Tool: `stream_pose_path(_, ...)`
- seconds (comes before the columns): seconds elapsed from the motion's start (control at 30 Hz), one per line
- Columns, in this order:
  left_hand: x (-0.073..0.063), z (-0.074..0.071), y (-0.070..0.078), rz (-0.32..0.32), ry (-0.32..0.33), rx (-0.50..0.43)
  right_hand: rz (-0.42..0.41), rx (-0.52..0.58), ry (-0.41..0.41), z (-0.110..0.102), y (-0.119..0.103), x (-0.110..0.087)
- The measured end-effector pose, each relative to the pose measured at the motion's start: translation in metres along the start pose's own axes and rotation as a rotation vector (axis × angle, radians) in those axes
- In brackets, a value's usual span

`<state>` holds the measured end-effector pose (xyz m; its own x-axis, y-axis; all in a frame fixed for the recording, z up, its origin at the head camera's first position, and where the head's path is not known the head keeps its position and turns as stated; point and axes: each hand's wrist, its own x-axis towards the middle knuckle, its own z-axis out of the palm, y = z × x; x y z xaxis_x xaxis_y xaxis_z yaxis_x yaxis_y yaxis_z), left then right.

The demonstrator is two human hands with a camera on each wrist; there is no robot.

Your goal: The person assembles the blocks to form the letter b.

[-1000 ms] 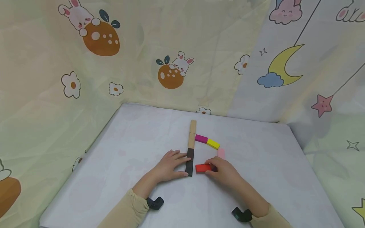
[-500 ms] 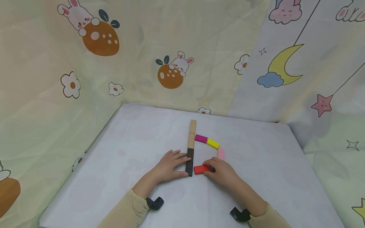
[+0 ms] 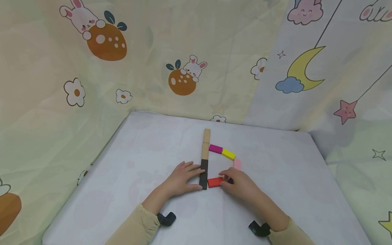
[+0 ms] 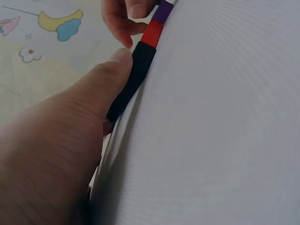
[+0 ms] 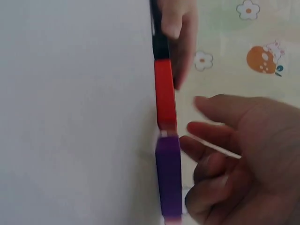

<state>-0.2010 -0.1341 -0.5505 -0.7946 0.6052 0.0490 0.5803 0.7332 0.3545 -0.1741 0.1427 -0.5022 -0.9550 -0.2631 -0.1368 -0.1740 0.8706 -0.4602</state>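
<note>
My left hand (image 3: 185,178) lies beside the column's near, black blocks (image 3: 203,180), fingertips and thumb touching them. In the left wrist view its thumb (image 4: 115,70) rests against the black block (image 4: 133,79). A red block (image 3: 215,182) lies flat, its left end against or very near the black column. Over its right end hovers my right hand (image 3: 242,183), thumb and fingers parted. The right wrist view shows that hand (image 5: 234,154) apart from the red block (image 5: 165,91) and a purple block (image 5: 168,176), which it mostly hides in the head view.
Two wood-coloured blocks (image 3: 206,144) continue the column away from me. A magenta block (image 3: 215,149), a yellow block (image 3: 228,154) and a pink block (image 3: 237,164) curve out from its right side. Everything lies on a white tabletop (image 3: 137,146), with printed cloth (image 3: 147,68) behind.
My right hand slid the red block left up to the black column, then loosened its fingers from it. The left hand has stayed in place.
</note>
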Motion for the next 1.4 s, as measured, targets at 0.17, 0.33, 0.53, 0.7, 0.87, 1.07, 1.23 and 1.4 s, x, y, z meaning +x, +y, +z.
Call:
stream_pose_path(0.17, 0.000, 0.000, 0.000, 0.020, 0.010, -0.002, -0.023, 0.037, -0.028, -0.020, 0.016, -0.002)
stream_pose_path(0.33, -0.001, -0.001, 0.000, 0.020, 0.006, -0.005, -0.139, 0.009, -0.124, -0.025, 0.032, -0.001)
stream_pose_path(0.53, 0.000, -0.002, 0.000, 0.014, 0.003, -0.005, -0.202, -0.017, -0.135, -0.019, 0.036, 0.002)
stream_pose_path(0.7, 0.000, -0.002, 0.000, 0.014, 0.001, -0.008, -0.196, -0.011, -0.120, -0.018, 0.030, 0.000)
stream_pose_path(0.87, 0.000, -0.002, 0.000, 0.009, -0.004, -0.012, -0.217, -0.016, -0.116, -0.016, 0.027, 0.000)
stream_pose_path(1.07, -0.001, -0.003, 0.001, 0.010, 0.001, -0.015, -0.210, -0.001, -0.113, -0.012, 0.028, 0.003)
stream_pose_path(1.23, -0.001, -0.002, 0.001, 0.012, 0.005, -0.008, -0.205, 0.014, -0.111, -0.011, 0.030, 0.004)
stream_pose_path(1.4, 0.000, -0.002, 0.001, 0.018, 0.003, -0.005, -0.114, 0.099, -0.012, -0.020, 0.038, 0.007)
